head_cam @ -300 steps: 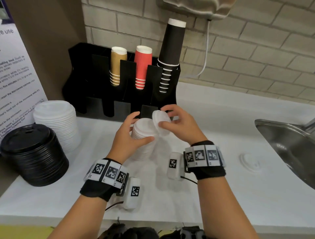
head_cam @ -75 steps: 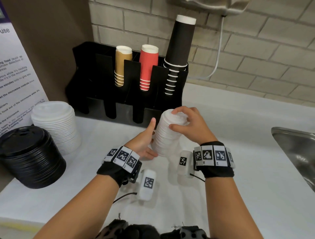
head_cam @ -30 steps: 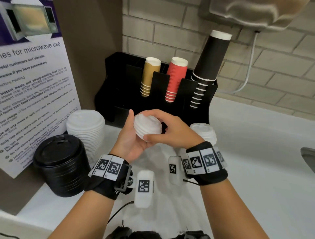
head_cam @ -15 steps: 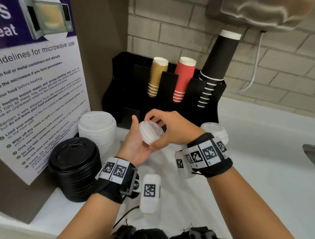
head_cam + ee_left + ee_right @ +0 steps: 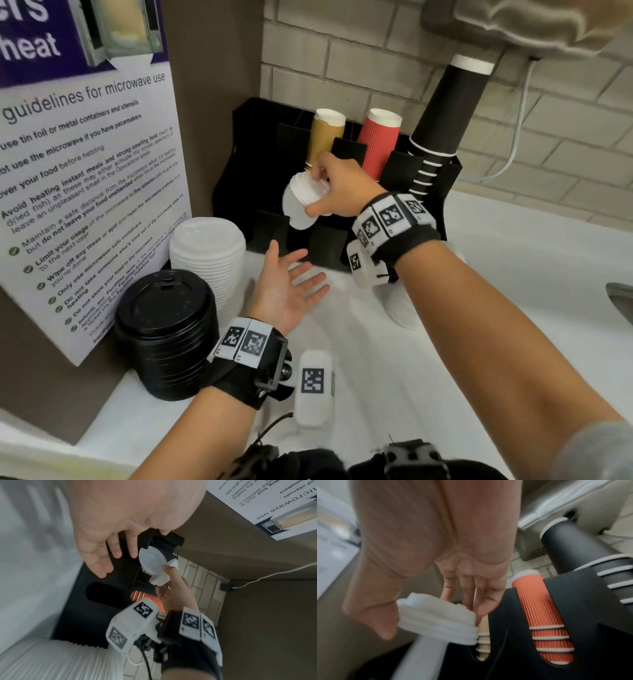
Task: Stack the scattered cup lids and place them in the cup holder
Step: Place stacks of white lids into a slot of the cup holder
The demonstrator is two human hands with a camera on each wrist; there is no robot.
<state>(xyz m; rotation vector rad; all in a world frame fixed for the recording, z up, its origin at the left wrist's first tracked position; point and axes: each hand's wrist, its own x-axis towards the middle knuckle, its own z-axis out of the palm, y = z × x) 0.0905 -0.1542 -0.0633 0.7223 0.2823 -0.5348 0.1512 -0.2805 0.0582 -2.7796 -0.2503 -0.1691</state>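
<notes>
White plastic lids (image 5: 301,200), nested into a short ribbed stack, sit pinched in the right hand (image 5: 342,186): thumb under the lower edge, fingers (image 5: 471,596) laid along the far side. The stack is tilted, its domed top facing left and down, and it hangs in front of the black cup holder (image 5: 394,219), just before the tan cups (image 5: 325,137) and above the holder's lower front slots. It does not rest in any slot. From the left wrist view the top lid (image 5: 151,561) shows as a round disc with a raised centre.

Below it, the left hand (image 5: 287,287) is held palm up over the worktop (image 5: 513,291), fingers spread and relaxed, holding nothing and apart from the stack.

In the holder, red ribbed cups (image 5: 380,144) stand right of the tan ones, and a tall column of black cups (image 5: 445,113) leans at the right end. On the worktop to the left stands a bigger pile of white lids (image 5: 209,253), with a pile of black lids (image 5: 168,329) touching it in front. Another white stack (image 5: 404,308) stands partly hidden behind the right wrist. A microwave notice (image 5: 82,171) covers the left wall.
</notes>
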